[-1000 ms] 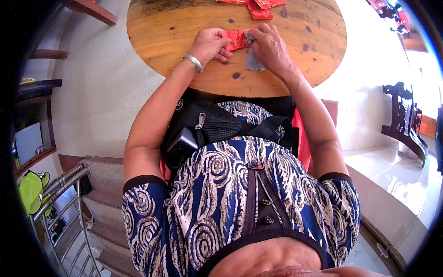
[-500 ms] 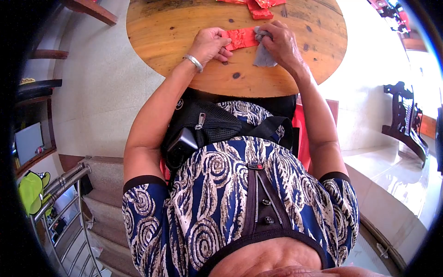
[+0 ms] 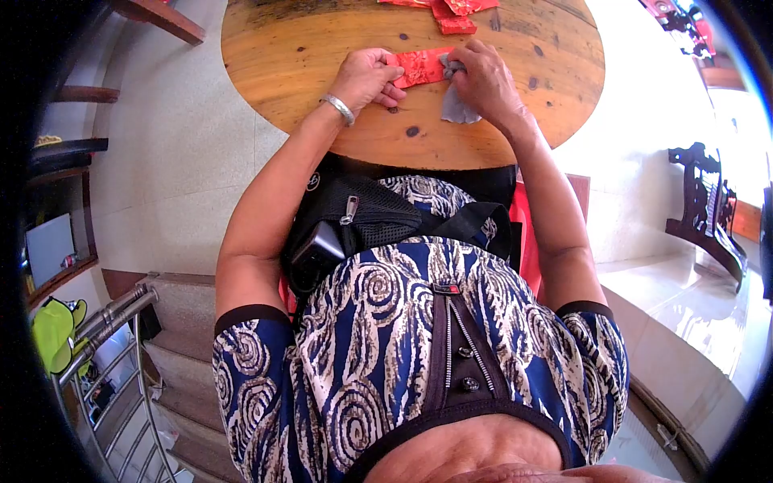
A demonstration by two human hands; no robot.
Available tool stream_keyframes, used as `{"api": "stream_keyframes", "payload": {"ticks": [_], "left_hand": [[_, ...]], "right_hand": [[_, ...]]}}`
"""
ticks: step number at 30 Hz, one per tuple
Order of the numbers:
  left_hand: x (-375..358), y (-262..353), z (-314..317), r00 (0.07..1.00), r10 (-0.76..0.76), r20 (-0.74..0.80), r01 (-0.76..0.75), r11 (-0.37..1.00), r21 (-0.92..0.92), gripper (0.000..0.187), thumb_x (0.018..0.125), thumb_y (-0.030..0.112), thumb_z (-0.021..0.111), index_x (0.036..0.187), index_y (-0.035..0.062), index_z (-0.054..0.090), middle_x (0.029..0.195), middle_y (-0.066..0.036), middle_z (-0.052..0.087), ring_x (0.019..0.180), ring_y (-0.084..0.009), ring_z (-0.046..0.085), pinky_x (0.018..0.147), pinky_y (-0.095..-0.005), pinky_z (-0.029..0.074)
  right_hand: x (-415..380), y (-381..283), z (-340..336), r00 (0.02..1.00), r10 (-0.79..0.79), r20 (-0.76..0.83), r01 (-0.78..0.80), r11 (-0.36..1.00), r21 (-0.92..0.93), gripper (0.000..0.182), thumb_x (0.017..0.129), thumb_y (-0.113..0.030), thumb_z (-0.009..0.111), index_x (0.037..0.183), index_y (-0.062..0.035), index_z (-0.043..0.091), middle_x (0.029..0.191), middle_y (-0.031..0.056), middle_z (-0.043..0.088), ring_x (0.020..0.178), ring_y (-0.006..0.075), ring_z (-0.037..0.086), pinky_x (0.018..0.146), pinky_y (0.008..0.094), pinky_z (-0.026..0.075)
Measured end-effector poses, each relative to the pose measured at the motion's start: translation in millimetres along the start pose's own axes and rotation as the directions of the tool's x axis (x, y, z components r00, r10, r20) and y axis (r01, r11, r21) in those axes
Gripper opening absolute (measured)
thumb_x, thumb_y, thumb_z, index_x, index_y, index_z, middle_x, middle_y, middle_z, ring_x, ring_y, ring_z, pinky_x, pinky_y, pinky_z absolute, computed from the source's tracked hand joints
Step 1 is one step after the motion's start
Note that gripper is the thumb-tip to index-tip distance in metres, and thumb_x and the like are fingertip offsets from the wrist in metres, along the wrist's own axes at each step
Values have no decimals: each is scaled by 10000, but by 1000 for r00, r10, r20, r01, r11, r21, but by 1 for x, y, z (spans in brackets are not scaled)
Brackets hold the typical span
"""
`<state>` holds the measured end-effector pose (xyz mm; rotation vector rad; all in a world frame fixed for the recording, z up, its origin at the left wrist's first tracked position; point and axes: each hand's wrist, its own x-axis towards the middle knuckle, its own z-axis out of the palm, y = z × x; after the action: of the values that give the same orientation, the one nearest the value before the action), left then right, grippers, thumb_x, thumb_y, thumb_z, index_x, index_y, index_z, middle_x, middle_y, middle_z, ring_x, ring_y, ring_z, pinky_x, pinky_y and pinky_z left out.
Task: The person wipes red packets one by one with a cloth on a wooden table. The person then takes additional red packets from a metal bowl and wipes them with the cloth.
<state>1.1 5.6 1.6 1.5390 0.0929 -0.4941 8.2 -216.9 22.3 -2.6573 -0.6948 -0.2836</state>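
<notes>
A creased red paper envelope (image 3: pixel 423 68) lies across the wooden table (image 3: pixel 322 105) between my hands. My left hand (image 3: pixel 369 78) pinches its left end between thumb and fingers; a silver bracelet circles that wrist. Bunched in my right hand (image 3: pixel 485 79) is a grey cloth (image 3: pixel 459 109), its loose end hanging down over the table. The bunched part of the cloth meets the envelope's right end. My right fingertips are partly hidden by the cloth and the hand itself.
More red envelopes (image 3: pixel 457 16) lie at the table's far edge. On my lap sits a black mesh bag (image 3: pixel 370 211) with a dark device (image 3: pixel 318 248) beside it. A metal stair railing (image 3: pixel 121 322) stands at lower left, carved dark furniture (image 3: pixel 700 205) at right.
My right hand and the grey cloth have shifted slightly down, baring a little more of the envelope's right end. The left hand holds its place.
</notes>
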Motion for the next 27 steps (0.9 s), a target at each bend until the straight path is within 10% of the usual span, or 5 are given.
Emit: {"api": "stream_keyframes", "payload": {"ticks": [13, 27], "left_hand": [[-1, 1, 1, 1000, -5, 3, 5, 1000, -12, 101, 913, 165, 613, 916, 67, 586, 817, -35, 638, 625, -127, 658, 500, -251, 561], [0, 1, 1, 1000, -9, -3, 9, 1000, -12, 92, 904, 159, 629, 911, 73, 594, 809, -26, 640, 609, -123, 652, 490, -252, 560]], "right_hand": [[3, -8, 8, 989, -33, -142, 67, 968, 242, 225, 769, -78, 607, 986, -69, 667, 954, 151, 587, 955, 357, 554, 844, 435, 475], [3, -2, 19, 978, -27, -208, 25, 1000, -13, 194, 783, -87, 581, 956, -100, 668, 970, 120, 592, 951, 339, 548, 806, 430, 505]]}}
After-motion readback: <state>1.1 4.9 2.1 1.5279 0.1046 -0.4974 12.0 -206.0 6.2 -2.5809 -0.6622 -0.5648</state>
